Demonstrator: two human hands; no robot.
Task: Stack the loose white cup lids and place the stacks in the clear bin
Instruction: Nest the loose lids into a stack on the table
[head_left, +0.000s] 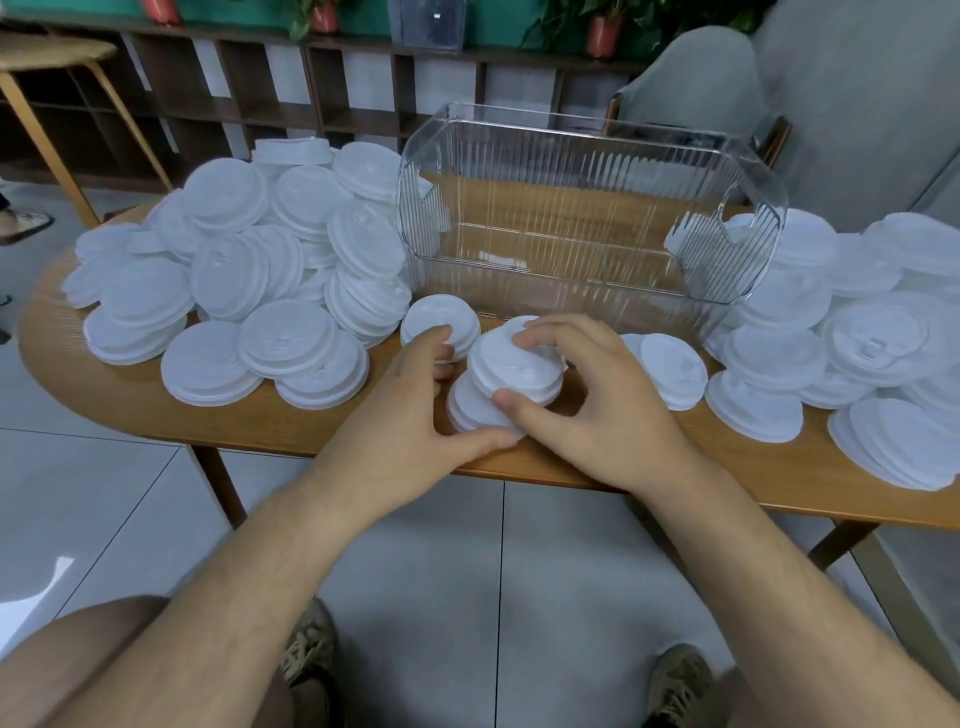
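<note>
Wood grain runs along the rounded table (322, 415) in front of you, which stands on a grey tiled floor (467, 571). A dark open shelf (208, 88) with red plant pots (602, 34) on top lines the back of the room, and a grey chair (691, 78) sits behind the table's far right.

The clear bin (519, 218), ribbed and rectangular, stands upright at the back middle of the table, and the wood shows through its bottom. A big left pile (249, 260) of loose white lids lies just beside its left wall. A right pile (857, 332) spreads from its right wall to the table's right end.

Your hands meet at the near edge, in front of the bin. Your right hand (608, 405) grips a small stack (519, 369) of lids. The thumb is on the near rim and the curled fingers are over the far top edge. The stack is tilted and rests on a lower lid (472, 410) that lies on the wood.

Your left hand (410, 415) holds that lower lid, with the thumb pressed to its near rim and the fingers bent at its left side. The forefinger reaches onto a single lid (441, 322) just behind. Two overlapping lids (670, 369) lie just right of your right hand.
</note>
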